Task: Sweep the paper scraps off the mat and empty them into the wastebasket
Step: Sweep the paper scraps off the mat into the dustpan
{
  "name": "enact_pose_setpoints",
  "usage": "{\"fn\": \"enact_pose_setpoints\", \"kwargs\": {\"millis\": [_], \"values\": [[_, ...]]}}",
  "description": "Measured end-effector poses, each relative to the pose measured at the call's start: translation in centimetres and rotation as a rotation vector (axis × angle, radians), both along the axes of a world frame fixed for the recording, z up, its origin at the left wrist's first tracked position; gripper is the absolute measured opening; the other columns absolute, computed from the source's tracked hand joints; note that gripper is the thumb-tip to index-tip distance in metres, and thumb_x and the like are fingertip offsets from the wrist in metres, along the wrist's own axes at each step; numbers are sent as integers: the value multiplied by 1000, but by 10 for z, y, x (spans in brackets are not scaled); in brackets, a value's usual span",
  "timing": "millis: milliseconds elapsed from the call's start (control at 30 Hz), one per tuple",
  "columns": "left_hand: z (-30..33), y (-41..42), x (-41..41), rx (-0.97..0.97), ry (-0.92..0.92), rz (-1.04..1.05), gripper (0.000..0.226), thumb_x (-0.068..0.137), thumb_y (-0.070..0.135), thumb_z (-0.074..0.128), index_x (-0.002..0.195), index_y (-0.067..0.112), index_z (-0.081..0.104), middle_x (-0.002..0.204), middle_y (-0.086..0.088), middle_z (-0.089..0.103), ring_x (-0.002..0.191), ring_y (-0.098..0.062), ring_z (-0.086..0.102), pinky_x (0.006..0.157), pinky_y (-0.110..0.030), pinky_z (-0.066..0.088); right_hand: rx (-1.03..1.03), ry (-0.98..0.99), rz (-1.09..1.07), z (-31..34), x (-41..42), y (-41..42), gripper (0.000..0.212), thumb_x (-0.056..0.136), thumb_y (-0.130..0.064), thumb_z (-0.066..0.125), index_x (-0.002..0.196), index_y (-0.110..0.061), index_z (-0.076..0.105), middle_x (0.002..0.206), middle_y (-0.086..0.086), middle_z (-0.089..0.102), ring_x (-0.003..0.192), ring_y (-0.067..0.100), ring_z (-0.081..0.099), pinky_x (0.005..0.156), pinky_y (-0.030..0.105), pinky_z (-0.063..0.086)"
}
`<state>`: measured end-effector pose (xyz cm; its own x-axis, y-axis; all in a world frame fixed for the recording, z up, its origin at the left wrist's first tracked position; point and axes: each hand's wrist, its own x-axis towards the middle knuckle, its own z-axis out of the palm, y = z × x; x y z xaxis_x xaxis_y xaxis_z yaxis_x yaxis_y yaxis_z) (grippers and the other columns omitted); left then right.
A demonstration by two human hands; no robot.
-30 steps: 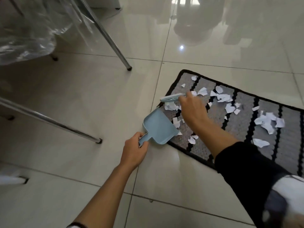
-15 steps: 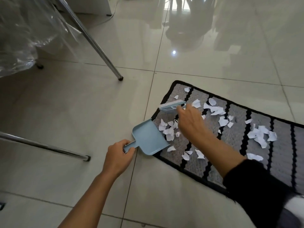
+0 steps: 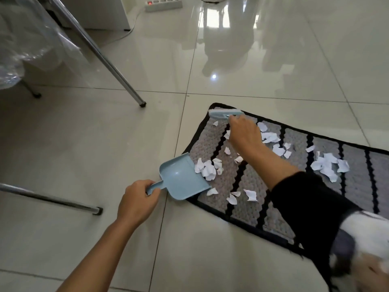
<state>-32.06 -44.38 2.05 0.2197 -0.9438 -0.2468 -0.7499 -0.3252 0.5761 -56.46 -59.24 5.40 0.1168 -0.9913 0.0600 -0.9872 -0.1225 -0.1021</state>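
A grey mat with black stripes and a black border lies on the tiled floor, strewn with several white paper scraps. My left hand grips the handle of a light blue dustpan whose mouth rests at the mat's left edge; a small heap of scraps sits at its lip. My right hand holds a small light blue brush over the mat's far left corner. No wastebasket is in view.
Chrome legs of a frame slant down at the left, one foot close to my left hand. Clear plastic sheeting hangs at the top left. A white power strip lies on the floor at the back.
My right hand has lifted the brush away from the dustpan to the mat's far corner. A heap of scraps now lies at the pan's lip. The view has tilted up.
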Motion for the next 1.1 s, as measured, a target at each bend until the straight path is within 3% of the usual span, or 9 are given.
{"fn": "enact_pose_setpoints", "kwargs": {"millis": [100,167,267,400,600,733,900,1000,1100], "values": [[0,-5,-1,-12,-15,-2,17,80,17,49,80,6,62,77,-13,63,67,-27,57,63,-45,49,38,19,-39,-18,-4,-23,25,89,7,39,110,3,51,106,23,57,93,36,57,67,40,46],[0,-8,-2,-12,4,-11,14,80,17,50,84,12,63,81,-7,62,72,-22,57,65,-42,49,91,8,-2,-28,-3,-23,25,88,7,40,110,4,51,107,23,58,94,36,58,69,40,47],[-1,-12,-4,5,41,-14,15,79,20,50,85,15,62,82,-5,61,72,-19,56,65,-39,47,117,-54,108,-35,-6,-2,24,90,4,42,113,3,48,107,21,57,87,31,56,61,33,38],[-2,-14,-4,21,75,-24,11,81,15,52,86,15,62,84,-5,62,72,-17,55,63,-36,46,88,-230,158,-22,-19,17,31,95,-16,46,122,-2,47,103,20,55,73,23,45,61,28,30],[-9,-14,-2,14,98,-47,12,82,14,52,89,18,61,84,-1,61,68,-13,53,59,-30,40,139,-145,108,-30,-23,-22,38,95,-27,45,123,-1,43,113,26,52,91,33,53,69,35,43],[-7,-14,-4,8,109,-47,14,82,12,51,89,21,58,86,-1,60,76,-15,55,65,-32,45,222,-85,184,-21,-13,14,28,95,-20,44,116,-1,51,113,21,56,81,23,56,65,24,44],[-5,-20,-5,13,60,-57,18,84,12,49,100,16,58,94,-6,60,88,-23,53,76,-36,46,48,-187,156,8,-16,20,21,92,-14,51,105,1,60,96,18,60,67,21,50,58,30,47],[-5,-20,-5,9,51,-59,21,84,12,50,104,16,58,98,-7,60,94,-24,53,83,-37,47,38,-82,88,0,-10,-18,13,91,-3,50,99,3,58,97,20,57,75,27,54,57,31,39],[-1,-13,-7,-18,65,-59,24,85,11,50,108,16,56,101,-5,60,97,-22,53,85,-36,46,109,-32,37,-14,-6,-35,20,89,7,45,107,5,54,105,22,55,92,34,55,68,39,48]]}}
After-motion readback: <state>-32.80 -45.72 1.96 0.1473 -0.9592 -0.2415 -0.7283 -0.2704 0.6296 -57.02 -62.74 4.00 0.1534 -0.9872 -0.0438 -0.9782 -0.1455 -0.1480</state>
